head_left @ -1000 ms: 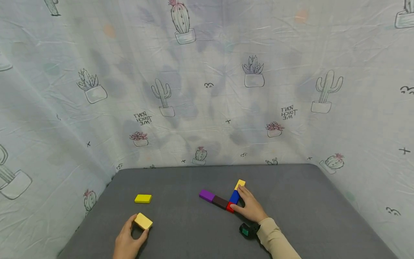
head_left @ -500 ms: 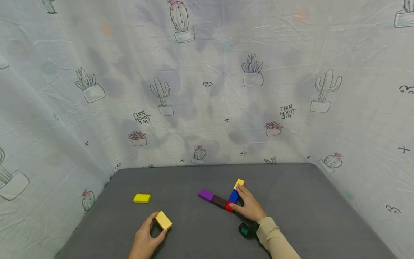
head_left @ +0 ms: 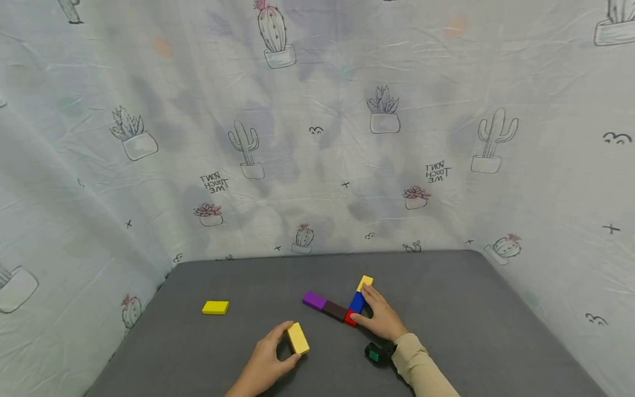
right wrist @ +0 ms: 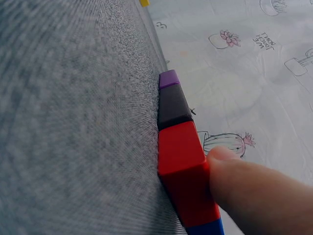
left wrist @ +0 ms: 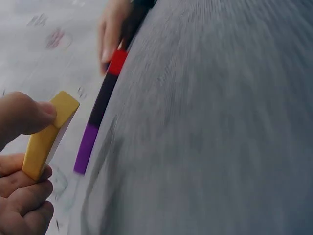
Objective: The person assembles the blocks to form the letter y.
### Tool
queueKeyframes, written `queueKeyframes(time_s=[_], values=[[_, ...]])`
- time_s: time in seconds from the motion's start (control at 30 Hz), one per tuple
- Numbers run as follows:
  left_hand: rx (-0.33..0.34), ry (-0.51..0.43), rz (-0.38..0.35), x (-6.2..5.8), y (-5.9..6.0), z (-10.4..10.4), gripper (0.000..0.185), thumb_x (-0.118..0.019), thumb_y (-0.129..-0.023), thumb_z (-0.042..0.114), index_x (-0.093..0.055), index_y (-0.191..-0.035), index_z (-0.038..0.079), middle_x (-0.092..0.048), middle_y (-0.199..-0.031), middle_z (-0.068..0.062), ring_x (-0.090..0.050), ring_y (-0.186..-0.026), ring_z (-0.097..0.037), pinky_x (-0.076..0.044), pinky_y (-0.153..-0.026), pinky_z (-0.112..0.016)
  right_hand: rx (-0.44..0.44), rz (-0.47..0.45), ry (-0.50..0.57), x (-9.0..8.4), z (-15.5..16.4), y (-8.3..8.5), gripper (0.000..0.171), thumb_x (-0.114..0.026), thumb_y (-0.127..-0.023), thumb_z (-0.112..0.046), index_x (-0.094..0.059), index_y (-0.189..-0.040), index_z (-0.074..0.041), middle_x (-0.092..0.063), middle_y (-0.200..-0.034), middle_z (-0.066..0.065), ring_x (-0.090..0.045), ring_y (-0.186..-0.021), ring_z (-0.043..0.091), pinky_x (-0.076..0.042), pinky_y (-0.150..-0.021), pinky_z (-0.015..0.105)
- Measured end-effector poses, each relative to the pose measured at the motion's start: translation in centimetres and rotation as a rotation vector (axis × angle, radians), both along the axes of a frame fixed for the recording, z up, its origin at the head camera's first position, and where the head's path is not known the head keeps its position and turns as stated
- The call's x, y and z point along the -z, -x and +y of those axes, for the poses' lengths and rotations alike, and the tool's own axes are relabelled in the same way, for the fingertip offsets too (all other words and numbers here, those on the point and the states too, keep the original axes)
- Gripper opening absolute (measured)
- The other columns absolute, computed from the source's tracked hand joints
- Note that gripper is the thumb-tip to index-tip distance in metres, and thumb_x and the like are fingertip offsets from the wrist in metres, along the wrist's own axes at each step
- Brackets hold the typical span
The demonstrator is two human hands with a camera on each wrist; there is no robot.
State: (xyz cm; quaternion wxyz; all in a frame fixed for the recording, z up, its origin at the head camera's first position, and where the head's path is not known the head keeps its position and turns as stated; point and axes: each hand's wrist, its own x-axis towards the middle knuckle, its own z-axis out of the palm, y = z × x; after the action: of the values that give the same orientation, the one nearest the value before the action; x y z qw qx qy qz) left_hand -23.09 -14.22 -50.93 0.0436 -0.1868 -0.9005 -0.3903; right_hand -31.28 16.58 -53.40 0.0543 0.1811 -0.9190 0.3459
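A: What lies farthest left on the grey felt-covered desk (head_left: 446, 309)?

B: A flat, bright yellow rectangular block (head_left: 215, 307), lying alone at about nine o'clock, well apart from both hands.

A: And the left hand (head_left: 265, 364)?

B: At about six o'clock. Its thumb and fingers pinch a pale yellow wooden rectangular block (head_left: 298, 337); in the left wrist view that block (left wrist: 48, 137) stands tilted on its edge between the thumb above and the fingers below.

A: What is next to the right?

B: A row of blocks touching end to end near the middle: a purple block (head_left: 315, 300), a dark brown block (head_left: 335, 310), then a red block (head_left: 351, 317). From the red one a blue block (head_left: 357, 301) and a small yellow block (head_left: 364, 283) run off toward one o'clock.

A: And the right hand (head_left: 381, 318)?

B: It lies just beside that corner, fingers fairly straight and holding nothing; the thumb presses the red block (right wrist: 183, 171), and a fingertip touches the small yellow one. A beige sleeve (head_left: 426, 369) covers the forearm.
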Motion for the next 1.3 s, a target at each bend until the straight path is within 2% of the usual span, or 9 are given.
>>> queueKeyframes(time_s=[0.17, 0.33, 0.43, 0.6, 0.87, 1.1, 1.3], values=[[0.106, 0.016, -0.033, -0.1, 0.7, 2.2, 0.067, -0.073, -0.082, 0.03, -0.046, -0.135, 0.001, -0.054, -0.133, -0.014, -0.052, -0.121, -0.035, -0.046, -0.096, -0.051, 0.013, 0.003, -0.02, 0.1, 0.0, 0.0, 0.081, -0.064, -0.086, -0.047, -0.036, -0.143, 0.004, -0.028, -0.153, 0.019, -0.024, -0.142, 0.038, -0.029, -0.109, 0.058], [0.167, 0.043, -0.069, 0.0, 1.2, 4.2, 0.066, -0.072, -0.083, 0.033, -0.046, -0.135, 0.004, -0.054, -0.134, -0.011, -0.051, -0.123, -0.032, -0.045, -0.097, -0.051, 0.034, -0.007, -0.023, 0.1, -0.1, 0.1, 0.083, -0.063, -0.085, -0.05, -0.036, -0.144, 0.003, -0.029, -0.153, 0.019, -0.024, -0.142, 0.038, -0.027, -0.11, 0.058], [0.193, 0.055, -0.088, 0.2, 1.6, 5.1, 0.065, -0.072, -0.083, 0.034, -0.047, -0.135, 0.005, -0.055, -0.133, -0.01, -0.052, -0.122, -0.029, -0.046, -0.097, -0.048, 0.032, 0.03, -0.006, 0.4, -0.2, -0.1, 0.083, -0.063, -0.085, -0.051, -0.038, -0.142, 0.004, -0.031, -0.151, 0.021, -0.026, -0.14, 0.04, -0.028, -0.108, 0.06], [0.218, 0.087, -0.109, 0.5, 2.1, 6.2, 0.064, -0.072, -0.082, 0.035, -0.049, -0.134, 0.006, -0.056, -0.132, -0.008, -0.053, -0.121, -0.025, -0.047, -0.097, -0.045, 0.017, 0.118, -0.009, 0.8, -0.3, -0.3, 0.08, -0.061, -0.088, -0.05, -0.04, -0.14, 0.006, -0.035, -0.148, 0.022, -0.03, -0.138, 0.041, -0.033, -0.103, 0.062], [0.24, 0.161, -0.124, 0.6, 2.9, 7.6, 0.063, -0.07, -0.083, 0.036, -0.05, -0.134, 0.007, -0.056, -0.133, -0.007, -0.053, -0.122, -0.023, -0.046, -0.1, -0.043, 0.029, 0.033, -0.009, 0.8, -0.2, 0.1, 0.081, -0.064, -0.085, -0.049, -0.039, -0.142, 0.004, -0.031, -0.152, 0.019, -0.026, -0.14, 0.04, -0.03, -0.107, 0.061], [0.284, 0.248, -0.16, 0.0, 3.1, 8.0, 0.066, -0.068, -0.086, 0.035, -0.045, -0.14, 0.005, -0.047, -0.143, -0.011, -0.043, -0.133, -0.028, -0.04, -0.106, -0.044, 0.028, 0.015, -0.02, 0.4, 0.0, 0.2, 0.082, -0.065, -0.085, -0.048, -0.037, -0.143, 0.002, -0.029, -0.153, 0.018, -0.023, -0.142, 0.039, -0.029, -0.108, 0.059], [0.29, 0.258, -0.119, 0.1, 3.2, 7.8, 0.063, -0.067, -0.088, 0.03, -0.044, -0.14, 0.003, -0.046, -0.143, -0.013, -0.043, -0.133, -0.029, -0.041, -0.105, -0.044, 0.011, -0.004, -0.014, 0.2, 0.0, 0.2, 0.083, -0.063, -0.086, -0.049, -0.036, -0.144, 0.003, -0.028, -0.153, 0.019, -0.023, -0.142, 0.039, -0.028, -0.109, 0.06]])
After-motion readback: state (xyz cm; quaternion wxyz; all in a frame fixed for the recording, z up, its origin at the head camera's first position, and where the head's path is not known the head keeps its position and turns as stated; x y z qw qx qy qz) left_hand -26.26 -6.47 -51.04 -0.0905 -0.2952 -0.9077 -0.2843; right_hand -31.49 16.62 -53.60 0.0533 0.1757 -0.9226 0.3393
